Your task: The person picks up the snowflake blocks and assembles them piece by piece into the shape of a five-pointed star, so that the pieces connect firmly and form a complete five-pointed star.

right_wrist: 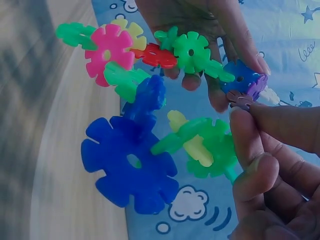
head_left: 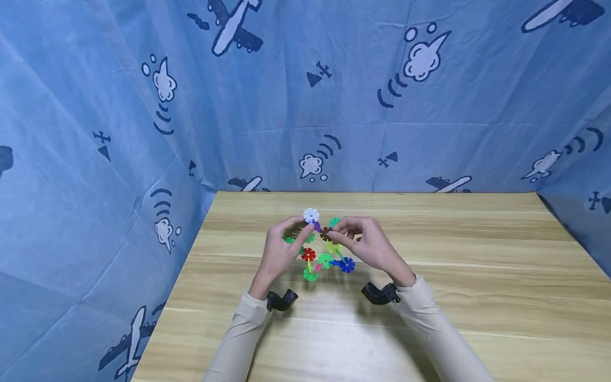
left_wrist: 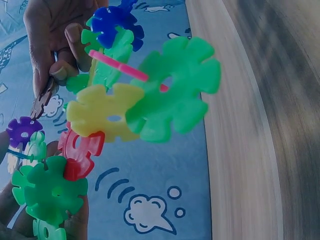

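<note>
A ring-like chain of notched plastic snowflake discs is held up in front of me, over the table. My left hand [head_left: 280, 248] grips its far left part, thumb beside a purple disc [head_left: 317, 226] and a white disc [head_left: 311, 215]. Between thumb and forefinger, my right hand [head_left: 371, 241] pinches a brown disc [head_left: 326, 234], its edge close to the purple one in the right wrist view. Hanging nearer me are a red disc [head_left: 308, 254], green discs [right_wrist: 191, 52], a pink disc [right_wrist: 109, 54] and a large blue disc [right_wrist: 131, 165]. Fingers hide part of the chain.
The wood-grain table [head_left: 477, 265] extends widely to the right of the hands. Blue curtains [head_left: 334, 106] printed with planes and clouds rise behind and at the sides. Black wrist mounts [head_left: 282, 300] sit below both hands.
</note>
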A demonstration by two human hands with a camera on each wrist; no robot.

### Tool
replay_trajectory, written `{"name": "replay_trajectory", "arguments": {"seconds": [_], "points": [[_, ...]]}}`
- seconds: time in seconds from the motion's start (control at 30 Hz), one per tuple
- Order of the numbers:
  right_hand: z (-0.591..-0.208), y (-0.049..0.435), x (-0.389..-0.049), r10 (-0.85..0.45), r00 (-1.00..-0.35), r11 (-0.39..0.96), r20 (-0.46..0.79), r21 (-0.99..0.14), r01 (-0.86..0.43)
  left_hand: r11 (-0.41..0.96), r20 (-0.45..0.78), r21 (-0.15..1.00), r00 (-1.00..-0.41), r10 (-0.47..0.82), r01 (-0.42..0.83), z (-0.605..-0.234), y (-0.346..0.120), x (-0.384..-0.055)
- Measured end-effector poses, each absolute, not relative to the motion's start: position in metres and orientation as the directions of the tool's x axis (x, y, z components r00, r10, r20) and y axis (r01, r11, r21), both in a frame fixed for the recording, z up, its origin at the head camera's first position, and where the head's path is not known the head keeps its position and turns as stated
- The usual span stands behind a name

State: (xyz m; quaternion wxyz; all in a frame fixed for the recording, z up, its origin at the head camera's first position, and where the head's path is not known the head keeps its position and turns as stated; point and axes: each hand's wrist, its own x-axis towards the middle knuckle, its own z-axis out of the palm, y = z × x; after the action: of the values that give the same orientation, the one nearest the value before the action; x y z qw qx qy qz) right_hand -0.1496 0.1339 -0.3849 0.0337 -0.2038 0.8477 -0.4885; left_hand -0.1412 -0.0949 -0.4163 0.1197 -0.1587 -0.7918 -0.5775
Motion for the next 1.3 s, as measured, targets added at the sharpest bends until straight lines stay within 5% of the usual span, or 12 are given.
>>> {"name": "replay_trajectory", "arguments": {"seconds": [0.8, 1.3], "points": [[-0.385, 0.129, -0.141, -0.344, -0.921, 0.435, 0.184, -0.837, -0.330, 0.196, 0.375, 0.895, -0.914, 0.157, 0.401, -0.413, -0.092, -0.139], [-0.384, 0.123, -0.133, -0.317, -0.890, 0.437, 0.328, -0.783, -0.443, 0.089, 0.339, 0.932, -0.933, 0.119, 0.350, -0.408, -0.090, -0.138]]}}
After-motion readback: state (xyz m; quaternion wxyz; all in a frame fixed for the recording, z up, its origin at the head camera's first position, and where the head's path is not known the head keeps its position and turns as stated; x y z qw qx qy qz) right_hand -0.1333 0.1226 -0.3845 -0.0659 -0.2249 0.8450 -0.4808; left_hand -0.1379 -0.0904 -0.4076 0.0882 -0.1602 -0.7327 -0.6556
